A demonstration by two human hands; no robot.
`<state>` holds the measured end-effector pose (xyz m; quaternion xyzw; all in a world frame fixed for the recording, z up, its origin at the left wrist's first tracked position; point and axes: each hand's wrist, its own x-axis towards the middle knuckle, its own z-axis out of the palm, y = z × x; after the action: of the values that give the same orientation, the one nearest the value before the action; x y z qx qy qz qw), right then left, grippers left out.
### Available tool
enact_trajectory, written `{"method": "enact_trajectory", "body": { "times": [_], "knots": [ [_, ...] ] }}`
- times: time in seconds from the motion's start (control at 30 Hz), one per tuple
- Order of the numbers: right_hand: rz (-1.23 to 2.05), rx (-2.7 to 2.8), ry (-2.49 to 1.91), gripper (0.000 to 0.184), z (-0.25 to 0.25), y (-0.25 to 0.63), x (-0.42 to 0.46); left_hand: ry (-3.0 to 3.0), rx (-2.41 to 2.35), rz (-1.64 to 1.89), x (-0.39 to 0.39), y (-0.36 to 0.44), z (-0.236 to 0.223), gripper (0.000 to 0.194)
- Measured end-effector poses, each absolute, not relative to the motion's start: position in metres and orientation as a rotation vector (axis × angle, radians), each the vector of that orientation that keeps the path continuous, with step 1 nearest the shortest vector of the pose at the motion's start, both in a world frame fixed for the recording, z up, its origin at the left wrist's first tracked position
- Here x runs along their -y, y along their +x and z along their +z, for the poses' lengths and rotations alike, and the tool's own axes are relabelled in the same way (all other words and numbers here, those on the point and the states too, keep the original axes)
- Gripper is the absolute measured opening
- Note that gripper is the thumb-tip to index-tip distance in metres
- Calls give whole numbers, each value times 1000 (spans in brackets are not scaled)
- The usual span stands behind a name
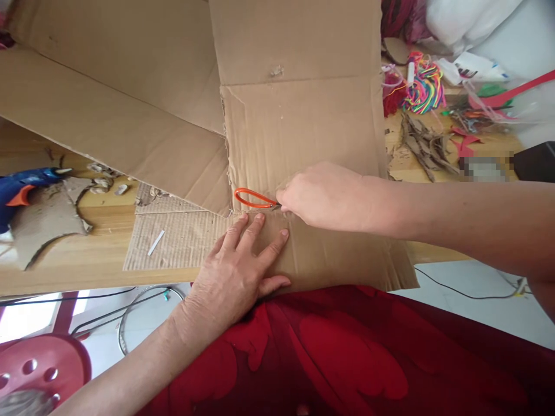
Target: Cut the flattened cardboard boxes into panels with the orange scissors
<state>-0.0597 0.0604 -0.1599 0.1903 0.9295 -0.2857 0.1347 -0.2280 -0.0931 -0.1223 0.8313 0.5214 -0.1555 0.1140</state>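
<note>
My left hand lies flat on the lower flap of a large cardboard sheet, fingers spread, fingertips near a crease. Just above it, my right hand is closed around what look like scissors. An orange handle loop sticks out to the left of the fist, and a bit of dark metal shows beside the fingers. The fist hides the rest of the tool. It rests at the crease across the sheet. Another folded cardboard piece spreads out to the upper left.
A blue glue gun and a curved cardboard scrap lie at left on the wooden table. Corrugated cardboard bears a white strip. Colourful cords and torn scraps sit at right. Below is a red stool.
</note>
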Motion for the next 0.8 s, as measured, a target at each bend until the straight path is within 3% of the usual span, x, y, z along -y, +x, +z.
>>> {"method": "enact_trajectory", "body": {
  "times": [0.3,0.8],
  "knots": [
    [-745,-2833,488,22,-172,-60,-64,2453,-1524,-461,94,-229,-120,71],
    [-868,-2606,588,32,-162,-53,-66,2438,-1527,-472,92,-227,-118,68]
  ]
}}
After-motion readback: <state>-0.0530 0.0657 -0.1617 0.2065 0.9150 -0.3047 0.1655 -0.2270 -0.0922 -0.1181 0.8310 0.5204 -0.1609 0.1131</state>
